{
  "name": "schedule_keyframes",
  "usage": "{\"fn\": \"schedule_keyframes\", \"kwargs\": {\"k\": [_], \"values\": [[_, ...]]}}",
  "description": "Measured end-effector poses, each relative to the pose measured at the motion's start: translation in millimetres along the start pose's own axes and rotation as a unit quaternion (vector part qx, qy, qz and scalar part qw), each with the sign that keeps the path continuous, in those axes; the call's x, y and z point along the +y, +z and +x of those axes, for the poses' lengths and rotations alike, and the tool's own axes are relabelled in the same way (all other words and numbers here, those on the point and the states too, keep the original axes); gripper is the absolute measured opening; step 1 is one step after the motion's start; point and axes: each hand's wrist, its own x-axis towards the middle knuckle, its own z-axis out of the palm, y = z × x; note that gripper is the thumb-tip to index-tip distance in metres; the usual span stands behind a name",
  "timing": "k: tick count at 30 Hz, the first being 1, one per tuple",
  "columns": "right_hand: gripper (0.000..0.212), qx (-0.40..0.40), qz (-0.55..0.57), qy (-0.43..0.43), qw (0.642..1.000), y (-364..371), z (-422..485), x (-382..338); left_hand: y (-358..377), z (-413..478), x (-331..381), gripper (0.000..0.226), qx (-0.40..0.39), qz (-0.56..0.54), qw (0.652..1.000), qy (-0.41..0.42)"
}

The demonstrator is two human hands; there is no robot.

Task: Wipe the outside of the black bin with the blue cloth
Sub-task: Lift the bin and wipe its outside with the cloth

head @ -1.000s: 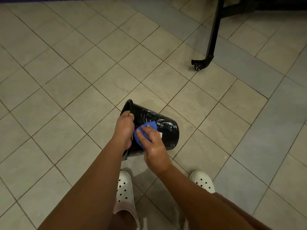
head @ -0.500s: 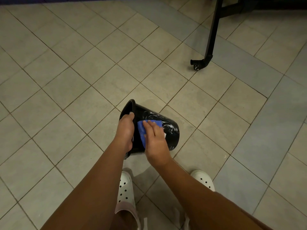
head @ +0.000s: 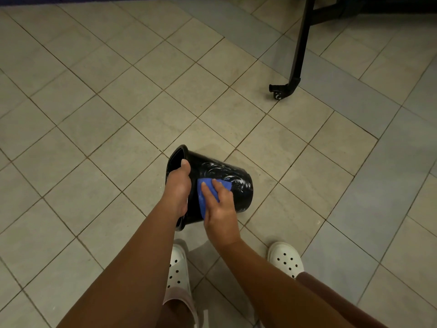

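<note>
The black bin (head: pixel 227 176) is tipped on its side above the tiled floor, its open mouth facing left and its base to the right. White smear marks show on its upper wall. My left hand (head: pixel 178 183) grips the rim, thumb on the outside. My right hand (head: pixel 218 204) presses the blue cloth (head: pixel 205 192) flat against the bin's near wall, fingers spread over it. Part of the cloth is hidden under my fingers.
A black metal leg with a castor wheel (head: pixel 282 89) stands on the floor at the upper right. My two feet in white perforated clogs (head: pixel 177 273) (head: pixel 287 259) are just below the bin. Beige and grey floor tiles (head: pixel 94 114) surround everything.
My right hand has slid the blue cloth up and to the left along the bin's wall, toward the rim. My left hand keeps its hold on the rim.
</note>
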Motion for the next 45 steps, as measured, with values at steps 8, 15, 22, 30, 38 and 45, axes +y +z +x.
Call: {"fn": "schedule_keyframes", "kwargs": {"k": [8, 15, 22, 30, 38, 45], "values": [[0.051, -0.034, 0.034, -0.030, 0.998, 0, 33, 7, -3, 6, -5, 0.047, -0.021, -0.017, 1.000, 0.015], [0.051, -0.029, 0.000, -0.031, 0.999, 9, -6, 17, -3, 6, -2, 0.049, -0.004, -0.010, 1.000, 0.023], [0.061, -0.052, 0.039, -0.096, 0.993, -3, 32, 19, -5, 10, -5, 0.046, -0.015, 0.012, 0.999, 0.049], [0.075, -0.011, -0.010, 0.005, 1.000, 11, 2, 4, -3, 8, -5, 0.043, -0.008, 0.017, 0.998, 0.053], [0.076, -0.093, 0.031, -0.002, 0.995, -1, 31, 17, -5, 12, -6, 0.040, 0.009, 0.022, 0.997, 0.071], [0.074, -0.036, 0.004, 0.028, 0.999, 9, -2, 16, -1, 12, -8, 0.036, 0.051, 0.083, 0.988, 0.123]]}}
